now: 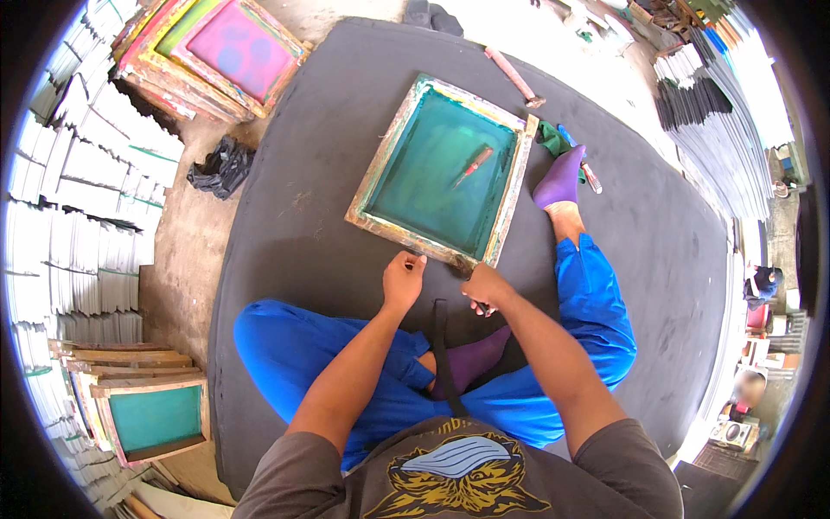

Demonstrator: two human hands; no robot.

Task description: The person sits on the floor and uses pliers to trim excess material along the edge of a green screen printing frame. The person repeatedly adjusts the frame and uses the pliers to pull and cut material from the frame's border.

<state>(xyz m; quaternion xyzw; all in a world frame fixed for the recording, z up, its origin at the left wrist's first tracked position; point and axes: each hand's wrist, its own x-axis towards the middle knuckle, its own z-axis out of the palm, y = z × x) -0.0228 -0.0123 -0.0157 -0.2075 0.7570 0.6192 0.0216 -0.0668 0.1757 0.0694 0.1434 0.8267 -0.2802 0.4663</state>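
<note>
- Left hand (pixel 404 281) is curling its fingers just below the wooden frame (pixel 406 233); I cannot tell if it is holding anything.
- The frame, with its green sheet (pixel 411 173), is lying flat on the dark mat (pixel 298 212), in front of both hands.
- A red screwdriver (pixel 474 168) is resting on the green sheet.
- The right hand (pixel 486 287) is gripping a small tool (pixel 484 309), mostly hidden, by the frame's bottom corner.
- A hammer (pixel 513 76) is lying near the frame's top right.
</note>
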